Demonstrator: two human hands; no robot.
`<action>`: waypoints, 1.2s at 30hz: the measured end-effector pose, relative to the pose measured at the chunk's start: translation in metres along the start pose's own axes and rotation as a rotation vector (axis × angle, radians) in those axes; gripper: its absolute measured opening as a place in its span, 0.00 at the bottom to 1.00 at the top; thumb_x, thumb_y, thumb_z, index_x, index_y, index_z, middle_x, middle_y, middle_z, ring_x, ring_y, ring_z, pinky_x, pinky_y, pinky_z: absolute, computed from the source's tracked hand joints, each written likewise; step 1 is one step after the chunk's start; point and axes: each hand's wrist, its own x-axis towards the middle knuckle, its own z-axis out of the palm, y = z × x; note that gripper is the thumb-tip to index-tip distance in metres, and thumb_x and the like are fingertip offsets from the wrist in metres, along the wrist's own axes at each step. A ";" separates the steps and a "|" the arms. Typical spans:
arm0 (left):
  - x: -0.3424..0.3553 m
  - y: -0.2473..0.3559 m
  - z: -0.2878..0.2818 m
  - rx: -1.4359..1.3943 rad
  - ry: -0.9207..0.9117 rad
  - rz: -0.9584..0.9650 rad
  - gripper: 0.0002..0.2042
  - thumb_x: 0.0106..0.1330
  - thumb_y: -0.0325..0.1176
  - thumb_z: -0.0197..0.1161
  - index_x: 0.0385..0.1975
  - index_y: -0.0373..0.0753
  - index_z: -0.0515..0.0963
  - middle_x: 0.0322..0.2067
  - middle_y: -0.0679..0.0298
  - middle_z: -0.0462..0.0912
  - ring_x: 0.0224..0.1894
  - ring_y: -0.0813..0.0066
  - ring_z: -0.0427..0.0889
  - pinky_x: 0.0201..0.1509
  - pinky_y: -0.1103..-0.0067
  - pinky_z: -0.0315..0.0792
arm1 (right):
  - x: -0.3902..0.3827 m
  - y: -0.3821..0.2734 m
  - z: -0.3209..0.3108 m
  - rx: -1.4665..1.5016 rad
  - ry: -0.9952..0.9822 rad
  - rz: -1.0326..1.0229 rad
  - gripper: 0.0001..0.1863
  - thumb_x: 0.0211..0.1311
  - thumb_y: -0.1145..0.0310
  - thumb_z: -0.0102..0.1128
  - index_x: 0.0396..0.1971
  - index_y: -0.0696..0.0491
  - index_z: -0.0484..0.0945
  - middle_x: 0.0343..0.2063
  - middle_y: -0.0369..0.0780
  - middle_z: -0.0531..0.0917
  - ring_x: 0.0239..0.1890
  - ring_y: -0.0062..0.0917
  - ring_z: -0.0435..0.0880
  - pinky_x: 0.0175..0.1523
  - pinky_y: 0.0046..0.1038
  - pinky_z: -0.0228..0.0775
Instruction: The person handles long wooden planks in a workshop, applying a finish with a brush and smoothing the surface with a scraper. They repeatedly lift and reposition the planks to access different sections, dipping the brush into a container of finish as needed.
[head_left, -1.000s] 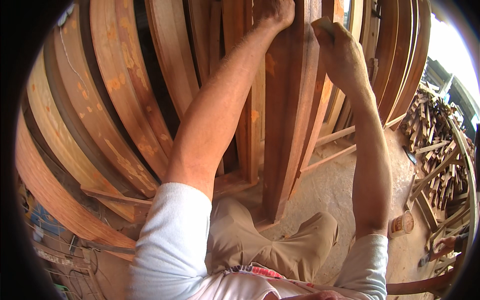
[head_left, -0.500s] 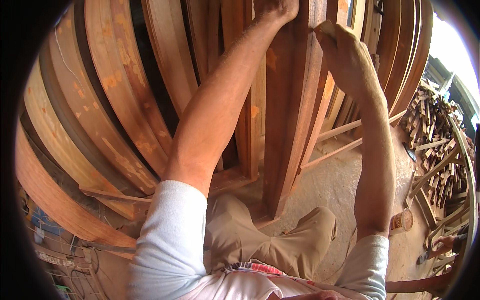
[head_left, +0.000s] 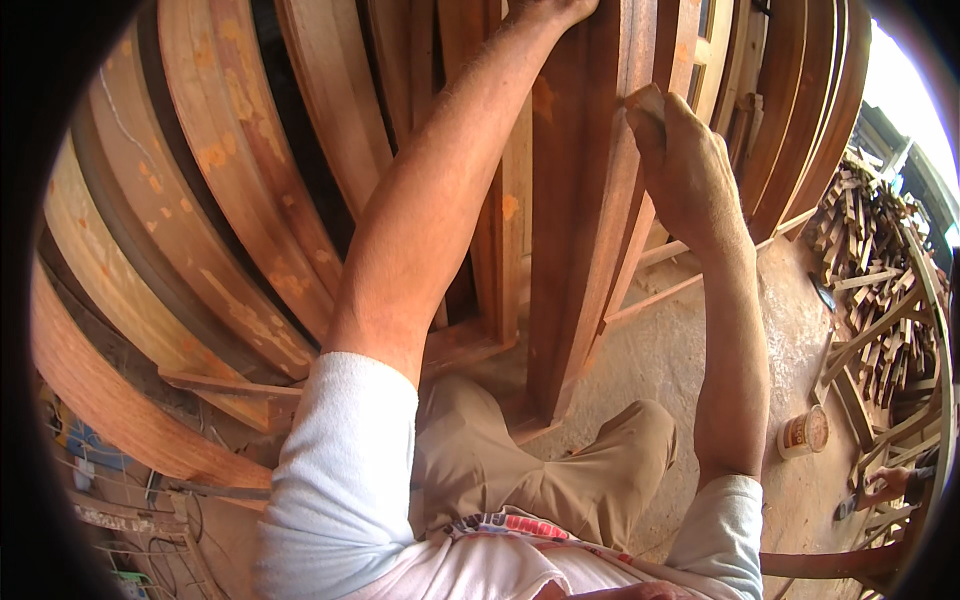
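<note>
An upright reddish-brown wooden frame post [head_left: 575, 220] stands between my arms, its foot by my knees. My right hand [head_left: 692, 165] is at the post's right edge, closed on a small flat tan piece [head_left: 647, 100] pressed against the wood. Whether that piece is folded sandpaper or a thin block, I cannot make out. Higher up, at the top rim of the picture, my left hand [head_left: 562, 8] is beside the post's upper part. Its fingers are cut off by the picture's edge, so their grip is hidden.
Several tall wooden frames [head_left: 250, 180] with orange filler patches lean on the left. Thin wooden strips [head_left: 660, 290] run low behind the post. At right are a small bucket [head_left: 803, 433], a heap of wood offcuts [head_left: 865, 250] and another person's hand [head_left: 885, 485].
My right hand has slid down along the post's edge with the tan piece in it. My left hand stays high, shifted slightly up toward the picture's edge.
</note>
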 end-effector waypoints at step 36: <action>0.012 -0.008 0.010 -0.074 -0.091 -0.135 0.45 0.78 0.66 0.34 0.72 0.24 0.60 0.70 0.34 0.64 0.73 0.42 0.65 0.77 0.63 0.61 | -0.084 -0.004 0.035 0.024 -0.041 0.099 0.11 0.78 0.65 0.54 0.38 0.58 0.69 0.23 0.57 0.82 0.31 0.56 0.85 0.33 0.50 0.74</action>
